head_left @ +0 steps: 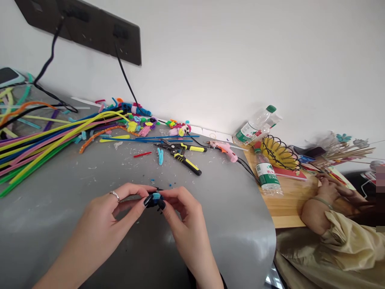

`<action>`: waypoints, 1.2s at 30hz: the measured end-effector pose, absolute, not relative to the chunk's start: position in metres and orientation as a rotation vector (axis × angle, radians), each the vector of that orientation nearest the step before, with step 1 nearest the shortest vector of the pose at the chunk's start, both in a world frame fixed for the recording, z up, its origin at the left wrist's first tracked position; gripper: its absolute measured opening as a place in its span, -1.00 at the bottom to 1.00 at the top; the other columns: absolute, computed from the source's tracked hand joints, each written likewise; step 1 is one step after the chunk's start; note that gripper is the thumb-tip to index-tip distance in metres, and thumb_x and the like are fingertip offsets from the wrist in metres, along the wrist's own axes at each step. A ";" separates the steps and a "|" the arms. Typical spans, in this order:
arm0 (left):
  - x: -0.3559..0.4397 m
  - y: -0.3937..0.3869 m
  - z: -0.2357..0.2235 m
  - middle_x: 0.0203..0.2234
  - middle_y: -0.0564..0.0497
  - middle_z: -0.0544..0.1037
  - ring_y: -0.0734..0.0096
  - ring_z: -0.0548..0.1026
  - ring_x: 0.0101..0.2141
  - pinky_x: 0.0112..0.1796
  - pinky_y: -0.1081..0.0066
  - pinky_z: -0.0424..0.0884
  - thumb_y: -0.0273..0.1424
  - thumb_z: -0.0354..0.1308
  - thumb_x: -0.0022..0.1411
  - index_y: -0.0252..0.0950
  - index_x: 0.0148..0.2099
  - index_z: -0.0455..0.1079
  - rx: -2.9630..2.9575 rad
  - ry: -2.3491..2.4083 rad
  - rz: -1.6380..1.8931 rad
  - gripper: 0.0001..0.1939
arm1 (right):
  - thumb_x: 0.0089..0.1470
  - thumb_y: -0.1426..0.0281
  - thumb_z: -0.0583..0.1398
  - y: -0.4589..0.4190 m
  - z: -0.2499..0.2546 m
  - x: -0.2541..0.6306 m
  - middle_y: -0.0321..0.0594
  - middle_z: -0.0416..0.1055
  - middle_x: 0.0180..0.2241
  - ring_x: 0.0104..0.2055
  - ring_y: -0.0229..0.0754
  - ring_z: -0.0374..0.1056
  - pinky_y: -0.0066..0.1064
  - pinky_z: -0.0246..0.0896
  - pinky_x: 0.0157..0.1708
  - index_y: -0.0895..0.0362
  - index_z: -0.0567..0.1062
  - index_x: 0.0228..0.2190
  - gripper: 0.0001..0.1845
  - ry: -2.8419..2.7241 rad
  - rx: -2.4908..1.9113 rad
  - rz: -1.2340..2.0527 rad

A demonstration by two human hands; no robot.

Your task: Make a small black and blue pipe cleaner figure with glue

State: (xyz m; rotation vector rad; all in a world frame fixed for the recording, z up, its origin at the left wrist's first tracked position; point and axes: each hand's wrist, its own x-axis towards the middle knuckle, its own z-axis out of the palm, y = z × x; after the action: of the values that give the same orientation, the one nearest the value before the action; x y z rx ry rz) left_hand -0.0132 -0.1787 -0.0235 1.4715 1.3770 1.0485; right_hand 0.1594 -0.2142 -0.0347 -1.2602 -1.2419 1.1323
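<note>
Head view: small blue-and-black piece right between the fingertips, low above the grey tabletop. Left hand has thumb and finger pinched on its left end, right hand likewise on its right; neither nearer, both touching. Long axis cannot be told, fingers cover most of it. Piece looks fuzzy, pale blue uppermost, darker below. Just beyond the fingertips, scattered fluff and tiny blue crumbs; farther, a folded light-blue stem, fuzzy, and a thin red strip. Beyond and right of the fingers, pliers with yellow-and-black grips, then a pink glue gun, smooth-bodied. Off left of the fingers, long plush stems in a loose bundle. Tabletop smooth, faintly glossy.
</note>
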 end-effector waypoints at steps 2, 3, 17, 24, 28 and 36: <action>-0.014 -0.180 -0.025 -0.31 -0.02 0.81 0.10 0.80 -0.35 -0.36 0.42 0.69 -0.07 0.30 0.14 -0.05 -0.33 0.64 1.454 1.364 1.015 -0.78 | 0.27 0.38 0.28 -0.213 -0.036 0.160 -0.18 0.59 -0.20 -0.15 -0.13 0.56 -0.35 0.46 -0.13 0.04 0.69 -0.19 -0.86 -1.223 -1.261 1.145; -0.014 -0.180 -0.026 -0.31 -0.03 0.81 0.09 0.80 -0.33 -0.35 0.42 0.70 -0.06 0.30 0.15 -0.06 -0.32 0.64 1.456 1.356 1.001 -0.77 | 0.27 0.37 0.29 -0.212 -0.036 0.161 -0.18 0.58 -0.20 -0.15 -0.12 0.56 -0.34 0.47 -0.13 0.05 0.69 -0.19 -0.86 -1.218 -1.266 1.148; -0.010 -0.181 -0.026 -0.49 -0.04 0.74 0.09 0.73 -0.48 -0.45 0.40 0.65 0.02 0.36 0.10 -0.08 -0.38 0.64 1.378 1.379 1.036 -0.70 | 0.24 0.31 0.32 -0.211 -0.040 0.154 -0.19 0.59 -0.20 -0.28 -0.15 0.62 -0.31 0.61 -0.21 0.03 0.72 -0.20 -0.85 -1.000 -1.192 1.242; -0.010 -0.181 -0.023 -0.51 -0.04 0.74 0.09 0.73 -0.49 -0.42 0.39 0.66 0.10 0.35 0.01 -0.07 -0.40 0.62 1.367 1.493 0.986 -0.64 | 0.17 0.39 0.34 -0.214 -0.044 0.148 -0.14 0.68 -0.12 -0.12 -0.08 0.65 -0.29 0.57 -0.08 0.04 0.69 -0.10 -0.76 -1.023 -1.199 1.248; -0.009 -0.181 -0.023 -0.50 -0.05 0.74 0.07 0.73 -0.46 -0.39 0.37 0.68 0.08 0.37 0.02 -0.08 -0.41 0.63 1.352 1.444 0.982 -0.65 | 0.18 0.39 0.33 -0.214 -0.040 0.150 -0.17 0.70 -0.17 -0.16 -0.11 0.65 -0.30 0.56 -0.07 0.06 0.66 -0.16 -0.83 -1.024 -1.195 1.293; -0.025 -0.176 -0.042 -0.37 -0.06 0.75 0.01 0.74 -0.27 -0.29 0.33 0.70 0.06 0.48 0.05 -0.08 -0.32 0.69 1.251 1.316 0.928 -0.65 | 0.17 0.39 0.40 -0.214 -0.035 0.158 -0.19 0.71 -0.14 -0.07 -0.08 0.63 -0.30 0.55 -0.05 0.03 0.70 -0.15 -0.82 -1.051 -1.170 1.315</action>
State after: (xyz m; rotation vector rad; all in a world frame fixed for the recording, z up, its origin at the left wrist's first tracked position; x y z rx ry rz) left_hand -0.0250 -0.1763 -0.0421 1.2507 1.3160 0.9285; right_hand 0.1584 -0.2139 -0.0348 -1.1704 -1.0509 1.3148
